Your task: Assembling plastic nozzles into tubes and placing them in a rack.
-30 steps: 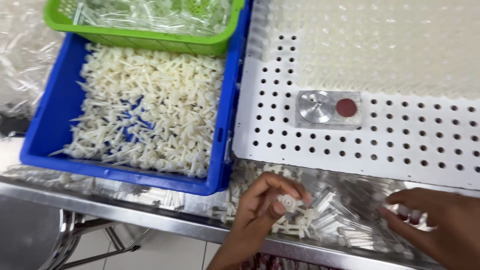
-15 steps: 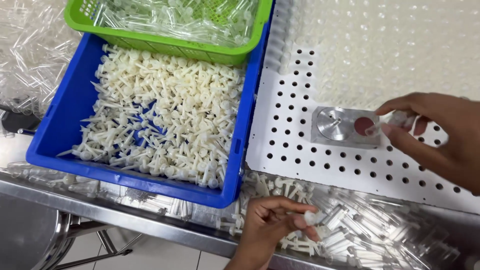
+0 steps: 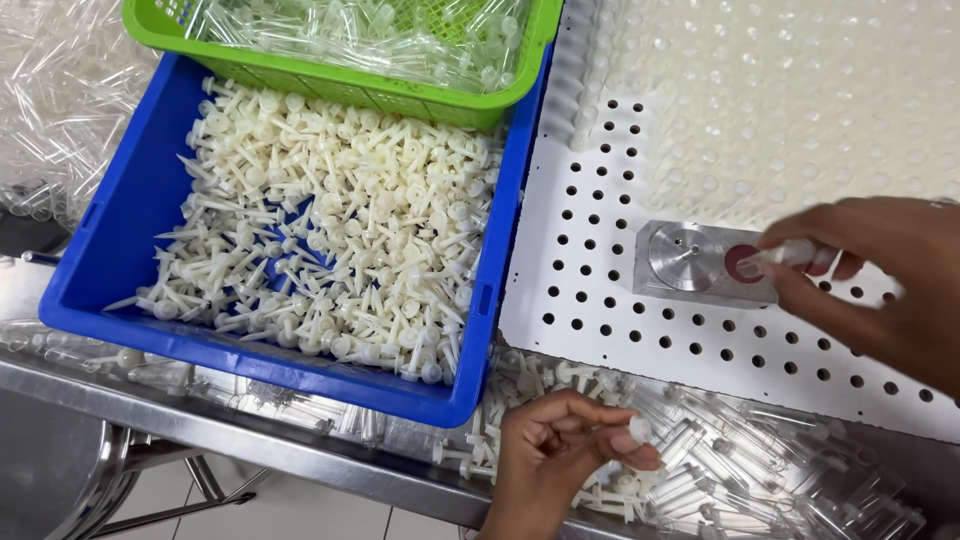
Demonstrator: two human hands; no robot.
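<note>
We see the right hand (image 3: 880,280) at about three o'clock, its grip pinched together on a small clear tube (image 3: 790,254) whose tip sits over the red spot of a metal block (image 3: 700,263). That block rests on a white perforated board (image 3: 600,300). At six o'clock the left hand (image 3: 565,450) curls its grip closed around a small white plastic piece (image 3: 638,432), above a loose pile of clear tubes (image 3: 760,470) lying on the steel surface (image 3: 250,435). At nine o'clock a blue bin (image 3: 130,230) holds many white plungers (image 3: 330,240), and a green basket (image 3: 400,95) sits at twelve.
</note>
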